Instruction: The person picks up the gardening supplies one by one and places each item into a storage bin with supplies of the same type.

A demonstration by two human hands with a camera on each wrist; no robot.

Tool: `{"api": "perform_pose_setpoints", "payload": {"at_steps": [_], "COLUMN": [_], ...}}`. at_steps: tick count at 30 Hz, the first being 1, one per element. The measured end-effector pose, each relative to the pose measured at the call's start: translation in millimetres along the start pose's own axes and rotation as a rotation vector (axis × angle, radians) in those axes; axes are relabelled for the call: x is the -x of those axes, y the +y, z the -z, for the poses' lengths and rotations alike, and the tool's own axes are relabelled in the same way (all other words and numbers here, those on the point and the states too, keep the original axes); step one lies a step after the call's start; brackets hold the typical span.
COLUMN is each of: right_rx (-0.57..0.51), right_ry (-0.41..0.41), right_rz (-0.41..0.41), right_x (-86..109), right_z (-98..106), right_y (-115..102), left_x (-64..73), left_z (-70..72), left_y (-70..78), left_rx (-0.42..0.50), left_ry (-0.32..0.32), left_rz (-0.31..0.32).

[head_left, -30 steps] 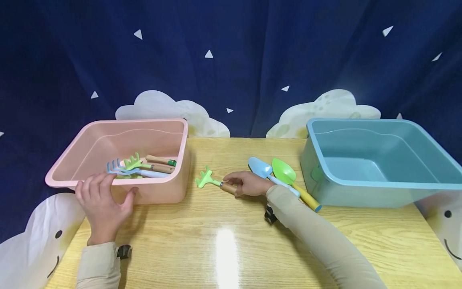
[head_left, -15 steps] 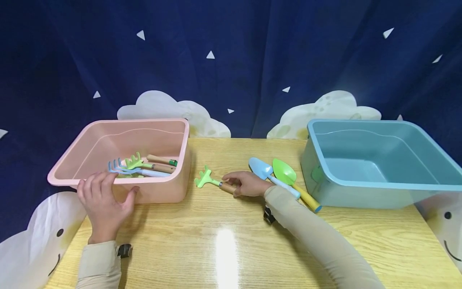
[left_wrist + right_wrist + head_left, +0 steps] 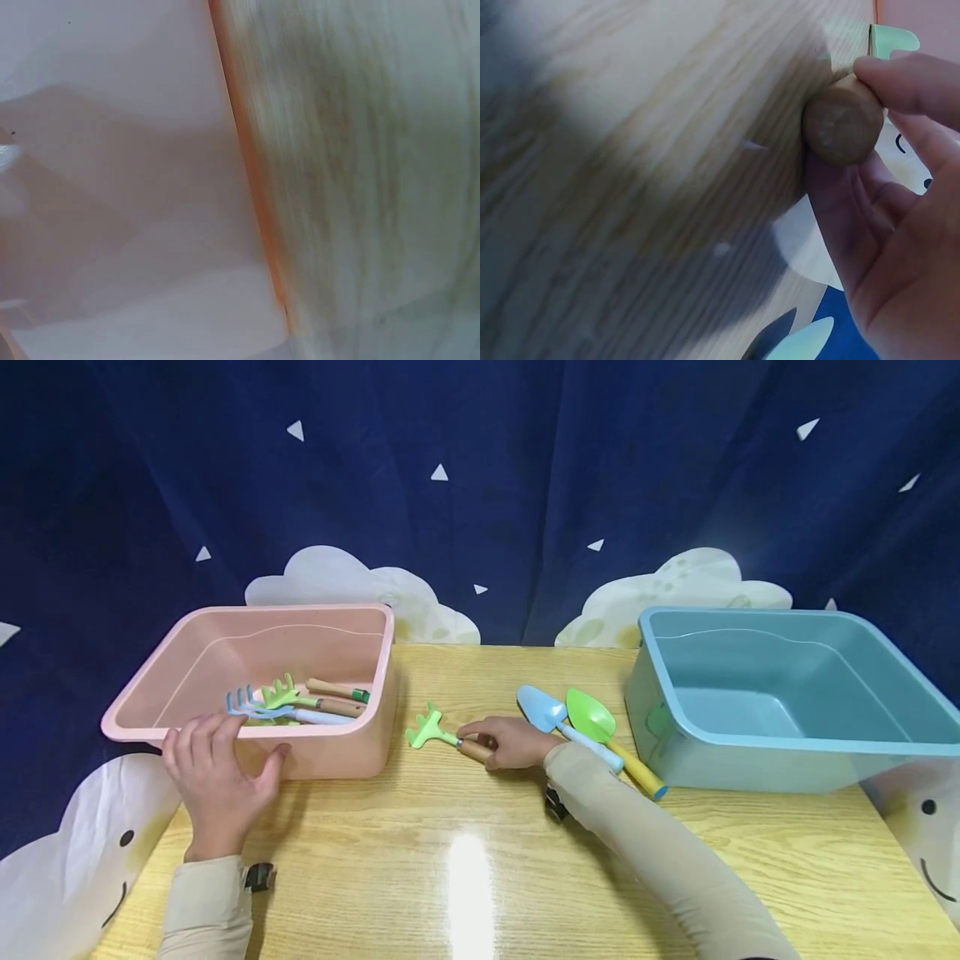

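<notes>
In the head view my right hand (image 3: 513,743) pinches the wooden handle (image 3: 476,750) of a small green hand rake (image 3: 429,727), which lies on the table with its tines toward the pink bin. The right wrist view shows the round handle end (image 3: 844,124) between thumb and fingers. My left hand (image 3: 222,781) grips the front rim of the pink bin (image 3: 322,758), fingers over the edge and thumb against the outer wall. Inside that bin lie a blue rake (image 3: 258,710), another green rake (image 3: 281,693) and a wooden-handled tool (image 3: 333,690), its head hidden.
Right of my right hand lie a blue trowel (image 3: 538,707) and a green trowel (image 3: 589,714) with a yellow handle. A blue bin (image 3: 787,743) stands beside them. A dark blue curtain (image 3: 495,468) hangs behind the wooden table (image 3: 375,877).
The view has shifted a little. My right hand has edged slightly left at the rake's handle; my left hand keeps its place on the bin's rim.
</notes>
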State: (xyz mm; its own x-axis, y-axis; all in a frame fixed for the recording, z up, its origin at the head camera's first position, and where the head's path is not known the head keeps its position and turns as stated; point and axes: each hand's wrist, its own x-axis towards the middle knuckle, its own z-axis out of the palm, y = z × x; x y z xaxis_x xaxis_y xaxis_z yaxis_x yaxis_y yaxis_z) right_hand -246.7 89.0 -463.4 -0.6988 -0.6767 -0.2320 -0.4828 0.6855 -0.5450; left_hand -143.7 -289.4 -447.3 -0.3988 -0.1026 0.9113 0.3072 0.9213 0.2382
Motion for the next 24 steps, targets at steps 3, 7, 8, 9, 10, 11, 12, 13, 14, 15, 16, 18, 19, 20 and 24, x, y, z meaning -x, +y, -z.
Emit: {"api": "perform_pose_setpoints", "payload": {"at_steps": [3,7,8,9,10,11,12,13,14,15,16,18,19,20,24], "right_rx": [-0.004,-0.003,0.003,0.007,0.008,0.007,0.005,0.004,-0.005,-0.019,-0.032,-0.062,-0.081,-0.101,-0.162], "right_ry": [-0.007,0.008,0.015,0.022,0.028,0.031,0.035,0.037,0.036,0.035,0.031,0.026,0.023,0.021,0.021], "right_rz": [-0.009,-0.014,-0.01,-0.007,-0.004,-0.004,-0.005,-0.007,-0.013,-0.02,-0.027,-0.037,-0.04,-0.044,-0.052], "right_x": [0.2,0.8,0.7,0.5,0.5,0.6,0.8,1.0,1.2,1.5,1.8,2.1,2.2,2.2,2.1], "right_z": [1.0,0.3,0.0,-0.2,-0.6,-0.6,-0.7,-0.7,-0.6,-0.6,-0.6,-0.8,-1.0,-1.4,-2.8], "right_y": [0.5,-0.1,-0.9,-1.7,-2.7,-3.8,-4.5,-5.2,-5.7,-5.8,-5.5,-4.4,-3.5,-2.5,1.1], "left_x": [0.0,0.2,0.0,-0.3,-0.5,-0.7,-0.9,-1.2,-1.5,-1.5,-1.6,-1.5,-1.5,-1.3,-0.5], "left_z": [-0.9,-0.7,-0.4,0.0,0.3,0.6,0.9,1.1,1.2,1.1,1.0,0.7,0.6,0.5,-0.1], "left_y": [-0.7,-1.3,-1.4,-1.5,-1.5,-1.4,-1.2,-0.9,-0.6,-0.4,-0.1,0.4,0.6,0.7,0.5], "left_rx": [0.003,0.003,0.001,0.002,0.004,0.005,0.006,0.008,0.008,0.01,0.01,0.008,0.007,0.005,0.004], "left_ry": [-0.007,-0.014,-0.012,-0.01,-0.008,-0.006,-0.004,-0.002,0.0,-0.001,-0.002,-0.003,-0.004,-0.005,-0.007], "left_rz": [0.0,0.002,0.003,0.004,0.006,0.008,0.008,0.01,0.01,0.011,0.011,0.011,0.011,0.011,0.014]}}
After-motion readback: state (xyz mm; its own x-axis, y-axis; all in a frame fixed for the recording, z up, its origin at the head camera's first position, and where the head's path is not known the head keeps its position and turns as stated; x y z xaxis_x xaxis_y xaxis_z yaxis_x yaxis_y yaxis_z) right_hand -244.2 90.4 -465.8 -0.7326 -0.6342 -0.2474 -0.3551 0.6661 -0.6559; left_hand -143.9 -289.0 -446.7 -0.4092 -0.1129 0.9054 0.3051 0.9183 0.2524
